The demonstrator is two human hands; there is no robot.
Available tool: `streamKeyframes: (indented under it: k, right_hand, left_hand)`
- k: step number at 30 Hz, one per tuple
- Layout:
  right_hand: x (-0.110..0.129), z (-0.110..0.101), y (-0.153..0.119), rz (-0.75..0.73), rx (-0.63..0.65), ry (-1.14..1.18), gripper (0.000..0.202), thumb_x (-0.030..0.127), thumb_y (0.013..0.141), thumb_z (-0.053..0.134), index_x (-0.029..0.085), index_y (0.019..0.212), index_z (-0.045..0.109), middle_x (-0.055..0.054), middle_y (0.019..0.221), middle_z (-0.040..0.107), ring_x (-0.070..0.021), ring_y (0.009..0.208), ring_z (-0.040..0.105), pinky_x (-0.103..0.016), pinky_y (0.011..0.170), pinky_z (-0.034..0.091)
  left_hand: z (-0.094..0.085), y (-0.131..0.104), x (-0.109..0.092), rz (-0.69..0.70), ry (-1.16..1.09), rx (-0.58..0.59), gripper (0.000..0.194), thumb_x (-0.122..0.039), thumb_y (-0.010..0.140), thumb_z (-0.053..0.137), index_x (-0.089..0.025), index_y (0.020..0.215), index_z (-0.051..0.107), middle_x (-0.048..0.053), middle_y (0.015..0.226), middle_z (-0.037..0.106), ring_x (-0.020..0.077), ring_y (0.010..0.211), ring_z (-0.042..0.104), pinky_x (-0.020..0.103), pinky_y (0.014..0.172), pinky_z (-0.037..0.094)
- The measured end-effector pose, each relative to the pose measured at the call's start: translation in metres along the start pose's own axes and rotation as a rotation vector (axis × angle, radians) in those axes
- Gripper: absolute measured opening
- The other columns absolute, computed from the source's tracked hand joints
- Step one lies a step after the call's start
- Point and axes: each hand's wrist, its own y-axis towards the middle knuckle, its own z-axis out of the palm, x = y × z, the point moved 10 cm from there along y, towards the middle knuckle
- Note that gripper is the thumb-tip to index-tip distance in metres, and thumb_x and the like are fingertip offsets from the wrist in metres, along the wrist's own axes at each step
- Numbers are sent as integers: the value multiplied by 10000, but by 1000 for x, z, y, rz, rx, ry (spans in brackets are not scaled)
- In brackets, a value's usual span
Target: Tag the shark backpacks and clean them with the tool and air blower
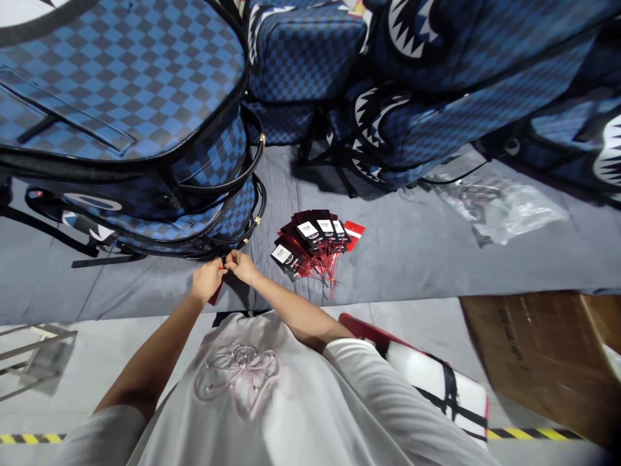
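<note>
My left hand (207, 279) is closed at the front edge of the lower blue checkered backpack (194, 223). A dark red hang tag (216, 296) hangs from its fingers, partly hidden behind the hand. Touching it from the right is my right hand (242, 266), its fingertips pinched together by the bag's black edge; what lies between them is too small to make out. To the right on the grey cloth, a fanned bundle of hang tags (310, 236) with red strings (330, 275) lies apart from both hands.
Another checkered backpack (121, 71) is stacked on the lower one. More shark-mouth backpacks (310, 52) stand at the back and right. Clear plastic bags (514, 207) lie on the grey cloth (412, 259). Below the table edge are a cardboard box (528, 349) and a white strapped item (427, 375).
</note>
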Motion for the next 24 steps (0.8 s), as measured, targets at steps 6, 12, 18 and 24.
streamKeyframes:
  k: [6,12,18,24]
  right_hand:
    - [0,-1,-2,12,-9,5,104,151,719,562,212,734,479,75,654,517,-105,626,485,-220,643,370]
    - [1,-3,-3,18,-11,-7,115,125,720,562,210,733,485,77,637,509,-105,617,472,-223,646,369]
    - [-1,-4,-4,21,-9,-9,123,104,730,554,207,726,487,70,653,541,-104,633,507,-217,660,384]
    - [-1,-8,-4,25,-24,-7,118,112,732,557,210,729,491,74,640,535,-100,614,499,-213,645,390]
  left_hand:
    - [4,3,1,4,31,13,257,-335,993,414,-248,1085,639,87,996,739,239,967,691,297,771,450]
    - [7,4,0,21,47,32,251,-339,993,415,-271,1104,630,68,994,743,233,943,696,290,740,447]
    - [5,3,-7,39,55,41,231,-337,982,455,-251,1125,615,75,1020,739,233,955,695,285,752,448]
    - [0,3,-10,37,62,19,263,-340,990,432,-233,1139,622,102,1034,733,250,976,690,302,775,456]
